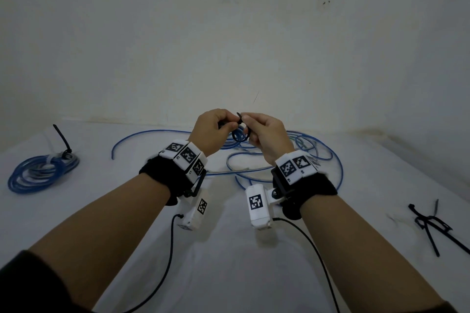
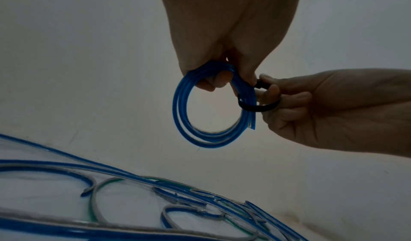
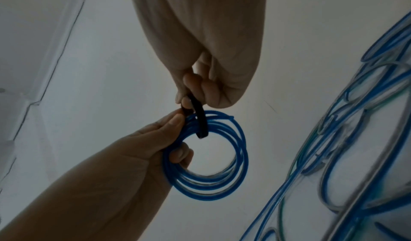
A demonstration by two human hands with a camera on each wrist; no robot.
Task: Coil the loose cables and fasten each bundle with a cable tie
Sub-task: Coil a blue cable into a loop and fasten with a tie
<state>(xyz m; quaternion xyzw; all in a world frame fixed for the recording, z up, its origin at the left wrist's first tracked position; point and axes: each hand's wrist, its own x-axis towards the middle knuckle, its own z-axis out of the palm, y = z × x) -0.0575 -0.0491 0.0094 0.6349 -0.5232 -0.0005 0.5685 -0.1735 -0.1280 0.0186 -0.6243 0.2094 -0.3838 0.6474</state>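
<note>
A small coil of blue cable [image 2: 184,114] [image 3: 222,183] hangs in the air above the table. My left hand [image 1: 213,132] [image 3: 155,148] grips its top, fingers curled round the strands. A black cable tie [image 1: 240,134] [image 2: 255,106] [image 3: 201,120] loops loosely around the coil's strands. My right hand [image 1: 262,132] [image 2: 289,100] pinches the tie where its tail passes the head, with the short tail tip sticking up. In the head view the hands hide most of the coil.
Loose blue cables [image 1: 254,160] sprawl on the white table [image 1: 229,249] behind my hands. A tied blue bundle [image 1: 40,173] with a black tie lies at the far left. Spare black cable ties [image 1: 432,223] lie at the right. A wall stands close behind.
</note>
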